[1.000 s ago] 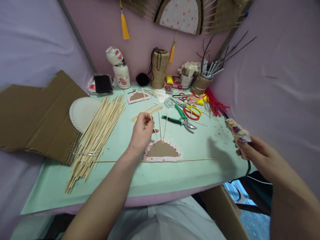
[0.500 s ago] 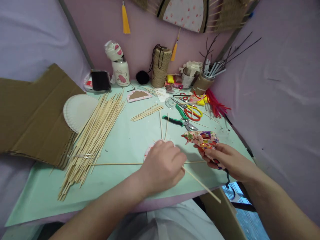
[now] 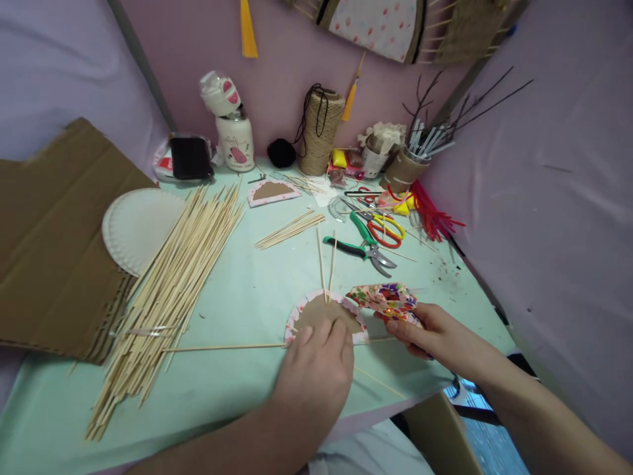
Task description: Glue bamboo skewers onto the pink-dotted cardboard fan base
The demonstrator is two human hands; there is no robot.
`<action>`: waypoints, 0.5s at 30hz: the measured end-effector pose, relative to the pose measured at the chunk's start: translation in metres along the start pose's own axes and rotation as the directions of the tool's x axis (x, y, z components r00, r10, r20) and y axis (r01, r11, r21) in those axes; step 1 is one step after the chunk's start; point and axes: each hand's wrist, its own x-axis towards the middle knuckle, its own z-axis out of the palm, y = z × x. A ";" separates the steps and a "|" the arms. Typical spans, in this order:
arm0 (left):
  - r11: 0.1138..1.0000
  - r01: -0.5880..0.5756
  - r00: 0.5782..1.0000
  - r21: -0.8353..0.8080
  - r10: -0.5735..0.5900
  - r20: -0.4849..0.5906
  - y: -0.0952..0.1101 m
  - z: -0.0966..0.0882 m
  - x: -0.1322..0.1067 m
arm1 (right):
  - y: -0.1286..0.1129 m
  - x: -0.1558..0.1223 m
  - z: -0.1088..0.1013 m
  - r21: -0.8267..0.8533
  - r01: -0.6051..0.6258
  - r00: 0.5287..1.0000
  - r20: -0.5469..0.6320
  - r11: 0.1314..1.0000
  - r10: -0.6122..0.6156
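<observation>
A half-round cardboard piece (image 3: 310, 310) with a pink-and-white patterned rim lies near the front of the table. My left hand (image 3: 316, 373) rests on its lower part, fingers laid forward and flat. Two thin bamboo sticks (image 3: 322, 264) stick out from its top edge. A long stick (image 3: 222, 348) runs sideways along its straight side, partly hidden by the hand. Another stick (image 3: 380, 381) slants out at lower right. In my right hand (image 3: 438, 333) is a flower-patterned hot glue gun (image 3: 383, 297), fingers wrapped round its handle. Its nozzle points left, beside the cardboard's upper right edge.
A large bundle of bamboo sticks (image 3: 173, 284), a paper plate (image 3: 133, 227) and corrugated cardboard (image 3: 64, 251) lie left. Green-handled pruners (image 3: 366, 247) and scissors (image 3: 386, 229) lie beyond the glue gun. A twine spool (image 3: 321, 135) and white bottle (image 3: 236, 142) stand at the back.
My left hand has moved down and flattened, uncovering the half-round cardboard. The slanting stick now lies lower, by the table. The glue gun has come left, closer to the cardboard.
</observation>
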 end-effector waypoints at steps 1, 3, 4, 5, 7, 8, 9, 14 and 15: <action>1.000 0.003 1.000 0.004 -0.003 -0.013 0.000 0.001 -0.001 | -0.001 0.000 0.000 0.002 0.001 1.000 0.001 1.000 -0.001; 1.000 0.008 1.000 0.012 -0.008 -0.023 0.001 0.002 -0.002 | -0.003 0.000 0.000 0.007 0.002 1.000 0.005 1.000 -0.002; 1.000 0.014 1.000 0.014 -0.013 -0.026 0.002 0.003 -0.003 | -0.003 -0.001 0.000 0.008 0.003 1.000 0.007 1.000 -0.003; 1.000 0.022 0.999 0.016 -0.022 -0.030 0.002 0.004 -0.003 | -0.004 -0.001 0.000 0.007 0.002 1.000 0.010 1.000 -0.002; 0.999 0.045 0.999 0.019 -0.044 -0.029 0.004 0.007 -0.004 | -0.004 -0.001 0.000 -0.004 0.002 1.000 0.021 1.000 -0.002; 0.998 0.058 0.998 0.022 -0.057 -0.023 0.004 0.008 -0.004 | -0.004 -0.001 0.001 -0.010 0.004 1.000 0.028 1.000 -0.004; 0.998 0.064 0.998 0.024 -0.064 -0.013 0.005 0.009 -0.005 | -0.005 -0.001 0.001 -0.013 0.007 0.999 0.036 1.000 -0.007; 0.997 0.053 0.998 0.052 -0.054 0.024 0.006 0.010 -0.005 | -0.006 -0.002 0.003 -0.021 0.006 0.997 0.071 1.000 -0.005; 0.997 0.053 0.998 0.064 -0.055 0.028 0.005 0.009 -0.004 | -0.006 -0.002 0.003 -0.027 0.000 0.997 0.075 1.000 0.002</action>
